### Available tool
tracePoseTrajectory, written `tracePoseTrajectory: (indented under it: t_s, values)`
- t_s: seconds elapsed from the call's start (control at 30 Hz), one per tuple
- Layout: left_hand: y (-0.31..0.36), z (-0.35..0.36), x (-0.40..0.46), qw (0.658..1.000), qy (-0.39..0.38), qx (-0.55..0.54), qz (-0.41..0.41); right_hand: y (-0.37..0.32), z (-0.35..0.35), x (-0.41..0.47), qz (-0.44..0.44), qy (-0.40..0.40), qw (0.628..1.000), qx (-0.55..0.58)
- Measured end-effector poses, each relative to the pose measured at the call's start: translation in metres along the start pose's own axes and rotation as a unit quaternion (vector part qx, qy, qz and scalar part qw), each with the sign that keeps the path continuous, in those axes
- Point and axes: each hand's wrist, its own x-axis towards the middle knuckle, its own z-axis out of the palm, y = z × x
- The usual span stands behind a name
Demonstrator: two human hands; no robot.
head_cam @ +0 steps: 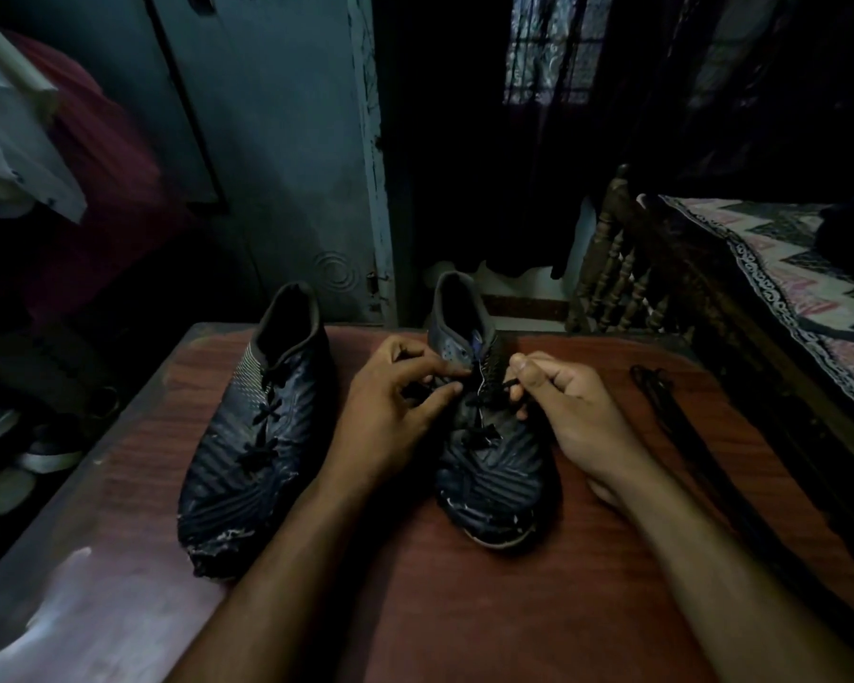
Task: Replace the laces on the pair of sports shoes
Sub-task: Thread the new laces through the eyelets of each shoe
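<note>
Spare laces (pixel 681 426) beside right shoe (pixel 494 465)

Two dark, scuffed shoes, left shoe (pixel 255 431) and right shoe (pixel 484 436), are stood laced, toes nearest; spare laces (pixel 681 426) are laid alongside.

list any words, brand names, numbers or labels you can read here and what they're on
None can be read.
Right shoe, which both hands work on: a small bluish tag at the tongue, too dark and blurred to read.
Left shoe: only pale dotted and striped patterning, no letters.
Loose laces and table: no print visible.
</note>
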Motion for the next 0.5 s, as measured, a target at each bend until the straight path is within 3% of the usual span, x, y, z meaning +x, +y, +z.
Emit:
tracePoseTrajectory:
  t_s: [0.17, 0.3, 0.43, 0.5]
  values:
    - [0.001, 0.007, 0.000, 0.998, 0.037, 0.047, 0.002, -0.001, -0.002, -0.001, 0.014, 0.001, 0.999, 0.049]
    - [-0.002, 0.011, -0.001, 0.985, 0.096, -0.073, -0.126, 0.000, -0.002, -0.002, 0.007, -0.008, 0.999, 0.051]
    - [0.004, 0.016, 0.004, 0.903, 0.139, -0.328, -0.242, 0.000, -0.001, -0.002, 0.004, -0.026, 1.000, 0.007]
    - [0.011, 0.014, 0.006, 0.875, 0.139, -0.383, -0.260, 0.002, -0.001, -0.001, 0.002, -0.035, 0.999, -0.021]
